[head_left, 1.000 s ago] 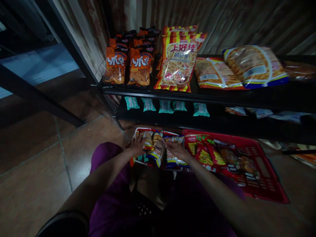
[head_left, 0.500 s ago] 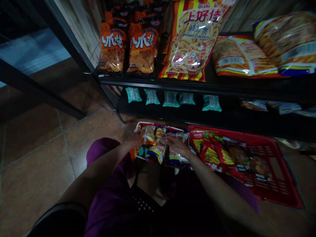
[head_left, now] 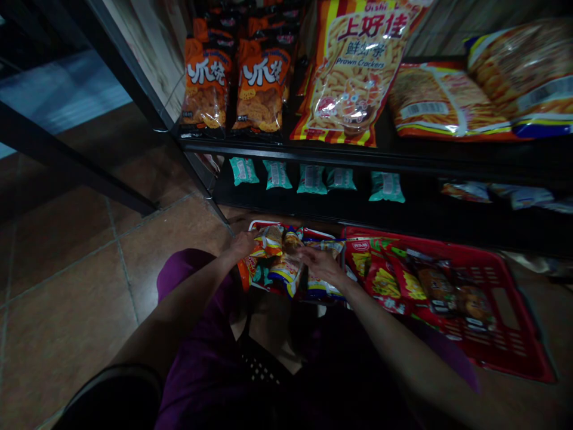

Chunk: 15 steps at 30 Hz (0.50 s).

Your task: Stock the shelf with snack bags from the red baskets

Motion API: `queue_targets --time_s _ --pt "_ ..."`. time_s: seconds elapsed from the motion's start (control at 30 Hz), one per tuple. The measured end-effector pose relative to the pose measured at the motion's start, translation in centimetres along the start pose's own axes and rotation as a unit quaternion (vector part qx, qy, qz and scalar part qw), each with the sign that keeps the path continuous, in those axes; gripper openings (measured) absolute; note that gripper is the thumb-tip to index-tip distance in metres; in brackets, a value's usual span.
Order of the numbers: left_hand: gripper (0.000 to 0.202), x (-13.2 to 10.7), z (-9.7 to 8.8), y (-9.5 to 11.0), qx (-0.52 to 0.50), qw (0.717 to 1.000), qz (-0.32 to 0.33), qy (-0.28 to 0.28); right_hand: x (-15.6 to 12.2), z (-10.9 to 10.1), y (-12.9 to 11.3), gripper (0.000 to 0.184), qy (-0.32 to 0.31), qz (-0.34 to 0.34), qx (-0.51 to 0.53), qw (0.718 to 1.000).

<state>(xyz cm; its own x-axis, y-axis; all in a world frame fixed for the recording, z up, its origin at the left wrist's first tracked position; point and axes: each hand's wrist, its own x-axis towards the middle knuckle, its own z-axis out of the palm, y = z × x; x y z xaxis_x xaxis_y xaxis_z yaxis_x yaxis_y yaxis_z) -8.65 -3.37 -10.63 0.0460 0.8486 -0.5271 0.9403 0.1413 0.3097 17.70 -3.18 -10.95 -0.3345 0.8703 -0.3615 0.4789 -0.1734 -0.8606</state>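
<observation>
A small basket [head_left: 253,224] with a white rim stands on the floor between my knees, full of snack bags. My left hand [head_left: 244,243] is at its left side, fingers closed on the edge of an orange-and-yellow snack bag [head_left: 270,240] that lies on top. My right hand [head_left: 320,264] reaches in from the right, fingers stretched out against a blue-and-yellow snack bag [head_left: 286,270] in the middle. More blue-edged bags lie under and beside that hand. The dim light hides the exact fingertip contact.
A red basket [head_left: 528,334] with red snack bags [head_left: 385,278] and brown packs [head_left: 436,286] stands right. The black lower shelf [head_left: 268,201] holds small teal packets [head_left: 312,179]. Above are orange chip bags [head_left: 257,89] and prawn crackers [head_left: 358,77]. A shelf post [head_left: 188,161] rises left.
My left hand has shifted slightly up and left, and the orange-and-yellow bag has tilted a little. My right hand's fingers have drawn in slightly. The view has shifted a bit.
</observation>
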Motion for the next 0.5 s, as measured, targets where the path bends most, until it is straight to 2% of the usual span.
queue_targets --time_s 0.1,0.17,0.27,0.33,0.37,0.43,0.5 --pt "0.037 0.2 0.4 -0.4 -0.025 0.999 0.0 0.02 -0.5 0.9 0.0 0.021 -0.063 -0.05 -0.038 0.996" --pt "0.035 0.4 0.6 -0.7 -0.035 0.999 -0.013 0.031 -1.0 1.7 -0.1 0.023 -0.1 -0.111 -0.089 0.985" --pt "0.034 0.7 0.6 -1.0 -0.047 0.997 -0.039 0.046 -1.8 3.1 0.1 0.039 -0.102 -0.184 -0.213 0.954" --pt "0.034 0.9 0.6 -1.0 -0.056 0.996 -0.049 0.054 -2.4 4.2 0.4 0.056 -0.095 -0.196 -0.29 0.932" --pt "0.033 0.9 0.5 -1.1 -0.061 0.995 -0.052 0.058 -2.6 4.6 0.6 0.057 -0.093 -0.197 -0.319 0.922" --pt "0.033 1.0 0.4 -1.1 -0.067 0.994 -0.055 0.063 -2.7 5.2 0.9 0.043 -0.08 -0.198 -0.355 0.91" --pt "0.033 1.1 0.4 -1.2 -0.071 0.993 -0.06 0.066 -2.5 5.1 0.9 0.029 -0.054 -0.196 -0.358 0.911"
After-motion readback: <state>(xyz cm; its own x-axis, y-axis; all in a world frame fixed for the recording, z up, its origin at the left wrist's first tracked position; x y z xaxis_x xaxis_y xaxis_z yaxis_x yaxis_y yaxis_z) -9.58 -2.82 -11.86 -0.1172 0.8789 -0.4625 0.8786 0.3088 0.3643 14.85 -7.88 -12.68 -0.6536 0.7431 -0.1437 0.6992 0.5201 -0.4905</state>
